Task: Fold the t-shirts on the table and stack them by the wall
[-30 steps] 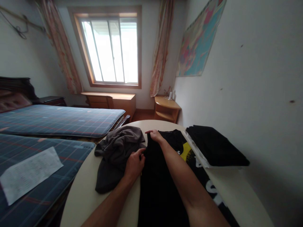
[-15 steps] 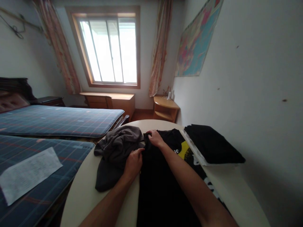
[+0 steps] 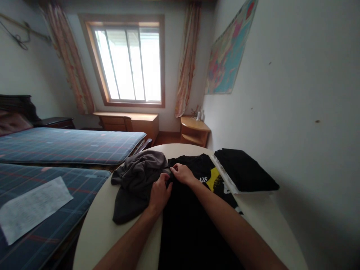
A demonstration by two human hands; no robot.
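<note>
A black T-shirt with a yellow and white print lies spread on the round cream table, its left part folded over toward the middle. My left hand is closed at the shirt's left edge, thumb and fingers pinching the cloth. Just beyond it, my right hand grips the same edge nearer the far end, fingertips pressed together. Both hands are close to each other. A crumpled dark grey garment lies to the left, close beside my left hand.
Folded black clothes on a white plastic sheet sit at the table's right side. Left of the table are plaid mattresses, one with a sheet of paper on it. A white wall stands at the right.
My right hand has come slightly nearer along the shirt's edge, and its fingers have closed into a pinch. My left hand has shifted a little left and turned. The view has shifted slightly.
</note>
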